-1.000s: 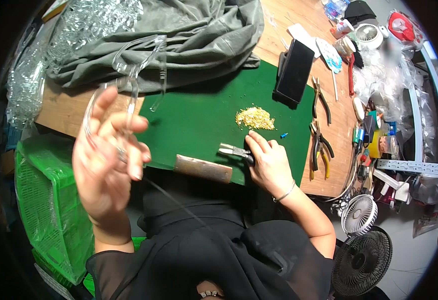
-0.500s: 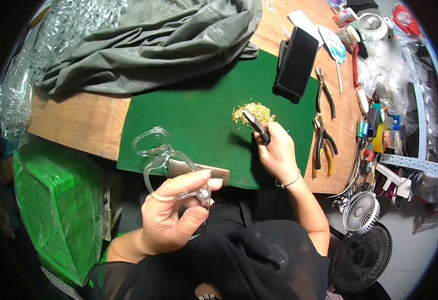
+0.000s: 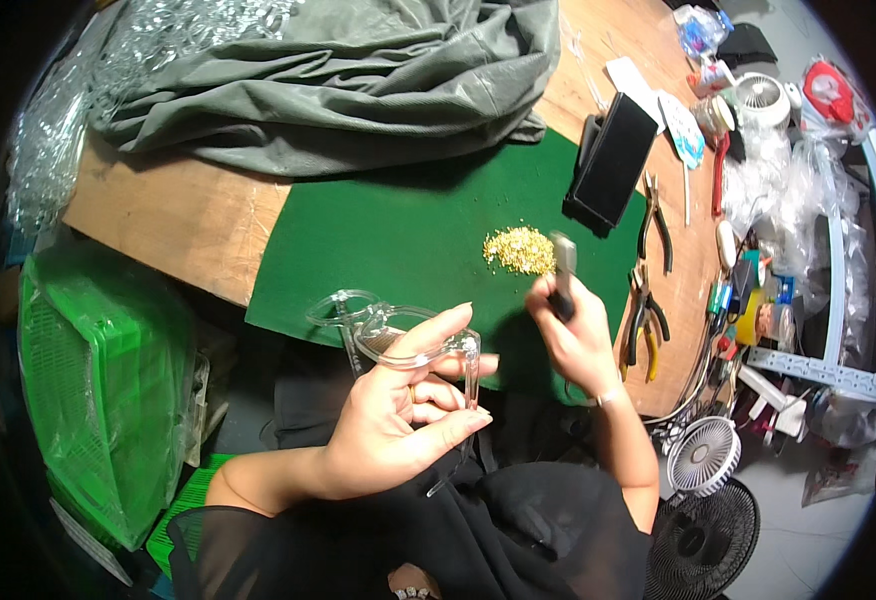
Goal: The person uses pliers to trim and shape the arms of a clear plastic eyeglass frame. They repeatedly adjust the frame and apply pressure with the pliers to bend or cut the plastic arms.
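Currently, left hand (image 3: 383, 425): thumb and fingers pinch clear eyeglass frame (image 3: 403, 361) near one hinge, over the near edge of green mat (image 3: 378, 230); a light, steady pinch should spare the thin arms.
Right hand (image 3: 580, 335): closed round pliers (image 3: 563, 270), nose pointing away from body; blurred, can't tell if anything's in the bite.
Pliers nose: right edge of gold pile (image 3: 520, 250), contact unclear; working the fringe, tips only, should avoid scattering bits.
Frame vs pliers: well apart; best keep metal off clear plastic.
Spare pliers (image 3: 665, 240): two, along mat's right side.
Phone (image 3: 613, 160): black, beyond pile, to the right.
Cloth (image 3: 358, 110): grey, rumpled, far side.
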{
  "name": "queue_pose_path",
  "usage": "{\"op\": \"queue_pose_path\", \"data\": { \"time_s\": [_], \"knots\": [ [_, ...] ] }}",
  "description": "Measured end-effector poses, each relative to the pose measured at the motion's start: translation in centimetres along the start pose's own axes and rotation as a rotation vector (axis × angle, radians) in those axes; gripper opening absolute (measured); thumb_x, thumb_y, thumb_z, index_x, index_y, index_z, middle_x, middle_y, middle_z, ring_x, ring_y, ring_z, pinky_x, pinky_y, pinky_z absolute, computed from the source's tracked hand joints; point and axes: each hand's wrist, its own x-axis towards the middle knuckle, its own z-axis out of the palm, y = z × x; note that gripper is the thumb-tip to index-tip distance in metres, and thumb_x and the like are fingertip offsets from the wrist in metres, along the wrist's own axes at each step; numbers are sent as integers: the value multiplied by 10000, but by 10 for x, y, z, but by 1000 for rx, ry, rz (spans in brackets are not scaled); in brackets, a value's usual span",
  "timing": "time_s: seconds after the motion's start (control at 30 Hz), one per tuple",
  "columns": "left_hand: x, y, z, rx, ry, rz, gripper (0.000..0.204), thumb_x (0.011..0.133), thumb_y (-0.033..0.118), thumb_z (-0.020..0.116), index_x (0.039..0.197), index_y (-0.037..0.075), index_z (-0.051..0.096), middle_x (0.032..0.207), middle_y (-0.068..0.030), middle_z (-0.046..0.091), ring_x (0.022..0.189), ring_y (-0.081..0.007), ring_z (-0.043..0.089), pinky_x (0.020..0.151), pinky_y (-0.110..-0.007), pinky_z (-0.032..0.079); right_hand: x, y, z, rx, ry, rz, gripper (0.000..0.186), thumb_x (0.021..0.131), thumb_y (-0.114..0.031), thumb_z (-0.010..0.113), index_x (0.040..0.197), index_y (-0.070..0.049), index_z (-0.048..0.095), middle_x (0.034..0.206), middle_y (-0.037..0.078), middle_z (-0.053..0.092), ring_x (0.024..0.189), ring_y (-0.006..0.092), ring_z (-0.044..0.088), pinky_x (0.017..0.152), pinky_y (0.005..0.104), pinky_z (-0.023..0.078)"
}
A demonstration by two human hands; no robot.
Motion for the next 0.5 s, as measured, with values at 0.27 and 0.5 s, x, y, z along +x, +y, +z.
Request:
{"op": "queue_pose_path", "data": {
  "time_s": [0.27, 0.5],
  "knots": [
    [-4, 10, 15, -187, -69, -131, 737, 824, -83, 590, 1442, 55, 214, 927, -60, 553, 809, -106, 591, 756, -232, 503, -20, -55, 21, 182, 86, -765, 206, 674, -51, 725, 820, -50, 580, 730, 29, 596, 643, 182, 570, 605, 305, 419],
    [-8, 6, 15, -191, -109, -171, 731, 828, -88, 594, 1439, 50, 216, 879, -53, 520, 830, -163, 631, 747, -260, 530, -22, -43, 23, 219, 101, -858, 214, 664, -68, 759, 812, -54, 605, 706, 37, 597, 607, 192, 554, 594, 335, 432]
  ]
}}
